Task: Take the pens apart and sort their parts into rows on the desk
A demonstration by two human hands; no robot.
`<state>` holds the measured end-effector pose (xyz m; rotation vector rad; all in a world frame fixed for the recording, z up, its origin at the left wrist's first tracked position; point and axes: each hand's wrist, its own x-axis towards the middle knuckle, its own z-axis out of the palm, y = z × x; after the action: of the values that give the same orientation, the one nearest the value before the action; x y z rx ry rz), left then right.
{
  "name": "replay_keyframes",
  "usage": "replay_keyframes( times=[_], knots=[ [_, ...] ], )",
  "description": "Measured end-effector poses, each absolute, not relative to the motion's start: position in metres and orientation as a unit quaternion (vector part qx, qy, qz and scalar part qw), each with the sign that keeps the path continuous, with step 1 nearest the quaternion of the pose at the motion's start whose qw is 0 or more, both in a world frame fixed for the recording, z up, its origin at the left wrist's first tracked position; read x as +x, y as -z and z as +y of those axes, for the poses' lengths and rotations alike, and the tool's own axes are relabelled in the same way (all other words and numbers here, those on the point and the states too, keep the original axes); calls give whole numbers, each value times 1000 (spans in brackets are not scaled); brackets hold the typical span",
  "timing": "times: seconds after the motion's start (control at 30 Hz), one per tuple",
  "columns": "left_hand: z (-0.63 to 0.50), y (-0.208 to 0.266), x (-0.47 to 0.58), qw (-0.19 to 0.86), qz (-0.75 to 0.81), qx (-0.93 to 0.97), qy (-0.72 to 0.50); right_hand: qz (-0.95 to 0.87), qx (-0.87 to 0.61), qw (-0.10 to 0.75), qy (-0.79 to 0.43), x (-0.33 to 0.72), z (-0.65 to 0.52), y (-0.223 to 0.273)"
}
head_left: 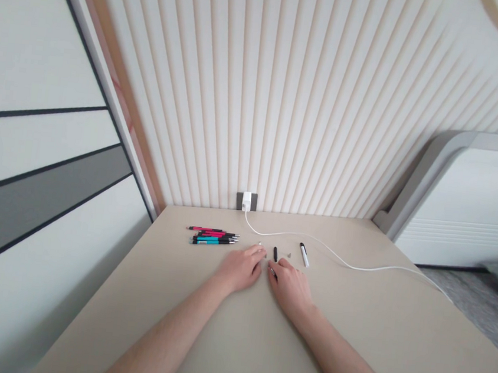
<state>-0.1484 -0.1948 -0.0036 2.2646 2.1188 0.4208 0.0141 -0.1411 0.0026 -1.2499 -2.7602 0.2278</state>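
My left hand [244, 268] lies on the table with its fingers stretched forward and the thumb apart from them. Tiny pieces, too small to name, lie by its fingertips. Close beside it, my right hand [289, 284] pinches a small dark and silver pen part [273, 271] between thumb and fingers. Just beyond the right fingertips is a short black pen barrel piece [275, 253]. A small silver tip [289, 255] lies to the right of that piece. Farther right rests a white pen with a black end [304, 255].
Several red-and-black pens [206, 229] and teal-and-black pens [212, 241] lie grouped at the left on the beige table [168, 279]. A white charger [246, 201] sits in the wall socket, its cable [335, 256] running across the back to the right edge.
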Motion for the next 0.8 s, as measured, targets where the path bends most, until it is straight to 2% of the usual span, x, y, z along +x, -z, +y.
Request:
replay_keyframes(
  times=[0.8],
  knots=[
    [-199, -5, -145, 11, 689, 713, -125, -905, -414, 56, -80, 8, -139, 3]
  ],
)
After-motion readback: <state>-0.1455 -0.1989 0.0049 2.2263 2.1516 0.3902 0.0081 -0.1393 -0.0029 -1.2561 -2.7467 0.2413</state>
